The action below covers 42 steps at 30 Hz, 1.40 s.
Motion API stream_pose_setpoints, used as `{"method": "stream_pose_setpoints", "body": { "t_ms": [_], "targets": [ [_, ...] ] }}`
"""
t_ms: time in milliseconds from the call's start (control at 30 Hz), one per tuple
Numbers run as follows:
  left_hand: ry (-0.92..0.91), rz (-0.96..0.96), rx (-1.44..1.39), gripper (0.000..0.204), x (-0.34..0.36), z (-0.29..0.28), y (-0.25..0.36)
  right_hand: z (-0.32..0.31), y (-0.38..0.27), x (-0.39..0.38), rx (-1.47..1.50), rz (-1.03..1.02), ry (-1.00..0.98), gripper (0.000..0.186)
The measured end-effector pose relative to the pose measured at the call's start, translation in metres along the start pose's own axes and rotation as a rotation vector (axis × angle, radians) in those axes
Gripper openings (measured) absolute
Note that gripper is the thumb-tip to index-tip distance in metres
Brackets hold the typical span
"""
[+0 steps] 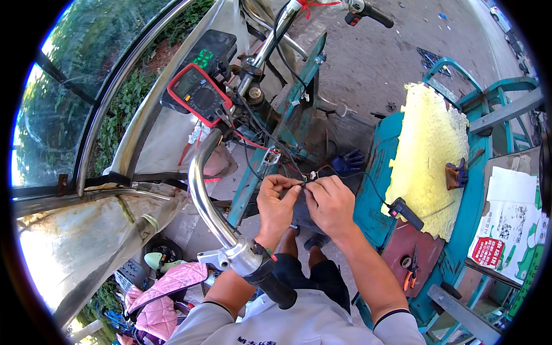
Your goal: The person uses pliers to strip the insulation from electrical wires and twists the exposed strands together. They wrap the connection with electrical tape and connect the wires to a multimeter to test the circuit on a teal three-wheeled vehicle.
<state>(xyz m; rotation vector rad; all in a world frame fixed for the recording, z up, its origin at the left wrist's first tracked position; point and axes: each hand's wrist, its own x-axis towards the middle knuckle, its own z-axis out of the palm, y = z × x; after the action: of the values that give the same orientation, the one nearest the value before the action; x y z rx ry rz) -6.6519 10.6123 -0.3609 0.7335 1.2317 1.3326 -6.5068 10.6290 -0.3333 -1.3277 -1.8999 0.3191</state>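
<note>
My left hand (276,208) and my right hand (332,205) meet in the middle, both with fingertips pinched on thin dark wires (303,184). Just above the fingertips sits a small white connector (313,175). A black cable (368,179) curves from the right hand's side to a black handlebar grip with a switch (406,213), lying on the yellow foam. Left of my hands, more wires (253,135) hang from the steering column. A red-rimmed multimeter (200,95) rests by the handlebar, its leads running down. The exact wire ends are hidden by my fingers.
A chrome handlebar (201,187) curves beside my left arm. Right stands a teal frame (376,167) bearing yellow foam (425,155), a dark glove (456,174), orange-handled pliers (410,277) and black tape (406,261). A blue glove (348,161) lies beyond my hands; a pink quilted cover (167,296), lower left.
</note>
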Motion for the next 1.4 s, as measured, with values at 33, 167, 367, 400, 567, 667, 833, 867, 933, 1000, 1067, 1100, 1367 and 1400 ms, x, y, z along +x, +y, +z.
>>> {"method": "stream_pose_setpoints", "body": {
  "t_ms": [33,167,367,400,567,667,833,867,933,1000,1067,1100,1367,1400],
  "targets": [
    [-0.004,0.006,0.020,0.027,0.000,0.000,0.000,0.002,0.002,0.000,-0.008,-0.008,0.004,0.018],
    [-0.001,-0.005,0.008,0.026,0.000,0.001,0.003,0.014,0.004,-0.003,0.538,0.582,-0.117,0.012],
    [-0.020,0.009,0.022,0.026,0.002,0.000,0.004,0.006,-0.001,-0.008,1.175,1.256,-0.138,0.008],
    [-0.015,0.012,0.010,0.027,0.001,0.000,0.004,0.006,-0.001,-0.011,0.912,0.972,-0.095,0.005],
    [0.006,0.020,-0.023,0.029,-0.001,0.002,0.003,-0.003,-0.003,-0.002,0.091,0.034,0.040,0.016],
    [-0.002,0.008,-0.014,0.029,-0.002,0.003,0.007,-0.002,-0.002,0.001,0.077,-0.006,0.029,0.017],
    [0.003,0.009,-0.049,0.029,-0.004,0.006,0.005,0.026,-0.005,-0.018,0.652,0.704,0.000,0.007],
    [0.011,0.006,-0.045,0.028,-0.005,0.005,0.005,0.030,-0.007,-0.021,0.865,0.962,-0.016,0.008],
    [0.029,0.006,-0.057,0.029,-0.005,0.005,0.007,0.021,-0.001,-0.018,1.263,1.144,-0.074,0.014],
    [0.036,0.005,-0.073,0.029,-0.005,0.006,0.010,0.018,0.003,-0.019,1.506,1.248,-0.102,0.020],
    [0.035,0.009,-0.094,0.030,-0.005,0.009,0.015,0.021,0.006,-0.019,1.601,1.221,-0.122,0.020],
    [0.055,0.019,-0.093,0.030,-0.006,0.008,0.012,0.022,0.007,-0.018,1.648,1.206,-0.133,0.020],
    [0.111,-0.059,-0.078,0.032,-0.007,0.000,0.011,0.034,0.011,-0.018,1.675,1.166,-0.233,0.017],
    [0.110,-0.074,-0.080,0.032,-0.007,0.000,0.012,0.035,0.010,-0.018,1.653,1.156,-0.236,0.016]
  ]
}}
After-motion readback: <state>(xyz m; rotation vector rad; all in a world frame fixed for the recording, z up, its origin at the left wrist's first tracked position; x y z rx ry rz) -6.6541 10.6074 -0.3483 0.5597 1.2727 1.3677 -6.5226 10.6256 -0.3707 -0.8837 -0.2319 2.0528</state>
